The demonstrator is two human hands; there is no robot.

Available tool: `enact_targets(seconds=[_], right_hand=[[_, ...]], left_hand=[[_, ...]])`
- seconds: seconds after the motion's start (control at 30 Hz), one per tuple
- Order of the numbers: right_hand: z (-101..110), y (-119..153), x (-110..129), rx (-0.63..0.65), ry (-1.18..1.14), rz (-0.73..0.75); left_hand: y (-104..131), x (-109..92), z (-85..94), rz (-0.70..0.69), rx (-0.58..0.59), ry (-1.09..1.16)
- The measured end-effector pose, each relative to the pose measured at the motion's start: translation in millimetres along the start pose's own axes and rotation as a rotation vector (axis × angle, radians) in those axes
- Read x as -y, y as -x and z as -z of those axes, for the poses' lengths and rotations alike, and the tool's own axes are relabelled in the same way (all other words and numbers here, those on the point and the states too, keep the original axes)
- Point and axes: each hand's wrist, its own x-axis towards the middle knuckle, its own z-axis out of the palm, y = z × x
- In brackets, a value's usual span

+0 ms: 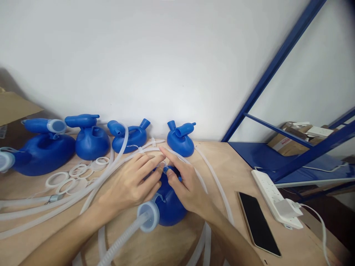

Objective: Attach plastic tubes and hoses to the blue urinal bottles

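Both hands, left (133, 184) and right (184, 186), are pinching a small cap (165, 169) atop the blue vessel (172, 210) at the table's (227, 162) centre. Risk: fingertips slipping, cap dropping among the tubes (83, 192).

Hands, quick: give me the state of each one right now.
Left hand: fingers pinching a small part on top of the blue vessel.
Right hand: fingertips on the same small part, pinching it too.

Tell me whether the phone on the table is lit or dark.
Dark. The phone lies flat on the table, screen up and plain black, right of the right hand.
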Motion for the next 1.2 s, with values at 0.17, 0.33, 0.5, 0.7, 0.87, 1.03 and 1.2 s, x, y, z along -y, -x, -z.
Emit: enact_targets(seconds=[0.17, 0.33, 0.5, 0.7, 0.87, 1.03, 1.2], right_hand=[[-0.8, 0.1, -1.9, 0.029, 0.035, 0.018], [-2.7, -0.4, -6.9, 0.006, 0.088, 0.024], [-1.4, -1.8, -9.0, -0.066, 0.059, 0.000], [8.4, -1.6, -5.2, -0.096, -0.015, 0.019], [38.0, 0.3, -0.6, -0.066, -0.034, -0.085], [46.6, 1.4, 0.7, 0.026, -0.085, -0.051], [35.5, 0.7, -8.2, -0.122, -0.282, -0.053]], left_hand=[[0.4, -3.3, -5.1, 0.014, -0.025, 0.006], [0.7, -3.8, -5.5, 0.028, -0.023, 0.038], [-1.1, -1.5, -7.1, 0.037, -0.019, 0.057], [-3.3, -0.1, 11.2, -0.098, -0.038, -0.008], [-9.6, 3.6, 34.0, 0.243, -0.034, 0.102], [-1.9, 14.3, 35.3, 0.533, 0.251, 0.448], [8.1, 15.1, -0.8, 0.584, 0.216, 0.750]])
